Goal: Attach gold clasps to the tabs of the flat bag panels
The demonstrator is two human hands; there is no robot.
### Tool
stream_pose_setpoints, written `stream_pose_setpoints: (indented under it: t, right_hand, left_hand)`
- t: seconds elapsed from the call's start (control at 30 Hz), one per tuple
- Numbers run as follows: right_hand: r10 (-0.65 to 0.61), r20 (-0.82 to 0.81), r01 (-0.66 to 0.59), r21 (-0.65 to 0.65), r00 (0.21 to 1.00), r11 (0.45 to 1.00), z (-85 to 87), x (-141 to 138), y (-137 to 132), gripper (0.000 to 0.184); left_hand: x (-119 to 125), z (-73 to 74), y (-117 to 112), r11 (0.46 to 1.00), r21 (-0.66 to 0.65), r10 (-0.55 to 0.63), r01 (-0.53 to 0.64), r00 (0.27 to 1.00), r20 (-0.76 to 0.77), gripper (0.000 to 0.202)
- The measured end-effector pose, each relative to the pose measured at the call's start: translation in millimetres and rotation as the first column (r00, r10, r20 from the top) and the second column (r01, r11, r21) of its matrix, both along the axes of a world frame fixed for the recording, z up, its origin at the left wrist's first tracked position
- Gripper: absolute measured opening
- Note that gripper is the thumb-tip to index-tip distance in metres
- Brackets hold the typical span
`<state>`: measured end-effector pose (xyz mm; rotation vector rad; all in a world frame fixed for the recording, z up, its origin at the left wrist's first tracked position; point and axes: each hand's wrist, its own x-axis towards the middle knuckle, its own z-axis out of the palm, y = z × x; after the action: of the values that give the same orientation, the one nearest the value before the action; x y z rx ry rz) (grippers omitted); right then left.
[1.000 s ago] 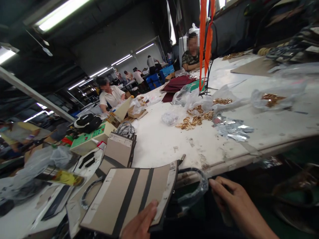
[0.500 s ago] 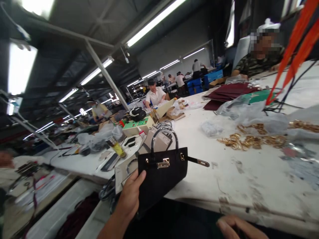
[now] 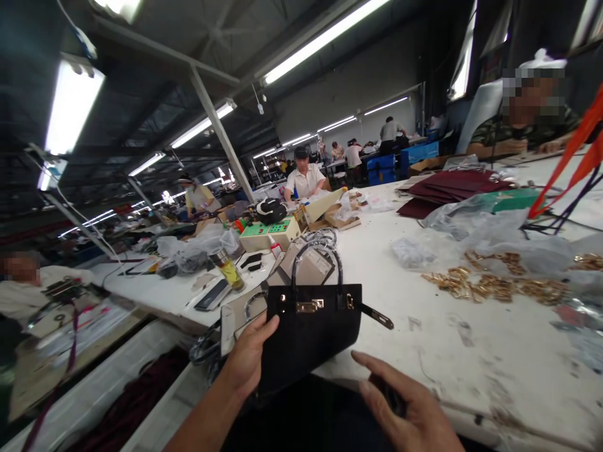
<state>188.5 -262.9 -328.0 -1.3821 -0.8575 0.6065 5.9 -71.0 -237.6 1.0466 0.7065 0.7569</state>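
A black handbag (image 3: 311,339) with wrapped handles and gold-coloured clasp hardware is held upright at the table's front edge. My left hand (image 3: 249,355) grips its left side, thumb on the front panel and fingers hidden behind. From the bag's right side a loose black strap (image 3: 377,316) with a metal tip sticks out. My right hand (image 3: 400,402) is just right of the bag's lower corner, apart from it, with thumb and forefinger spread. Its other fingers are curled in shadow. Behind the bag lie grey-beige panels (image 3: 306,267) with more wrapped handles.
Gold-coloured hardware pieces (image 3: 499,285) lie in heaps on the white table (image 3: 377,263) at right, near plastic bags and maroon panels (image 3: 450,188). At left are a phone (image 3: 213,295), a bottle of yellow liquid (image 3: 228,271) and a green-topped machine (image 3: 268,233). Several people sit around.
My right hand has risen from the bottom edge toward the bag, its thumb and forefinger now spread. My left hand keeps its grip on the handbag. The view has shifted slightly left.
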Motion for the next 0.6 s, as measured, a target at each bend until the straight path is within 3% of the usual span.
stream_pose_setpoints:
  t: [0.13,0.3,0.6]
  right_hand:
    - [0.098,-0.018,-0.098,0.006,0.995,0.995,25.2,16.4,32.9,0.066]
    - [0.093,-0.091,-0.093,-0.001,0.992,0.996,26.9,31.9,64.4,0.082]
    - [0.103,-0.065,-0.109,-0.087,0.993,0.99,30.5,29.5,62.5,0.086]
  left_hand:
    - [-11.6,-0.3,9.3,0.998,-0.068,-0.002,0.001,1.0,-0.008,0.042]
    - [-26.3,-8.1,20.7,0.992,-0.123,-0.029,0.034,0.999,0.04,0.034]
    - [-30.7,-18.3,24.6,0.991,-0.127,-0.034,0.04,0.998,0.051,0.029]
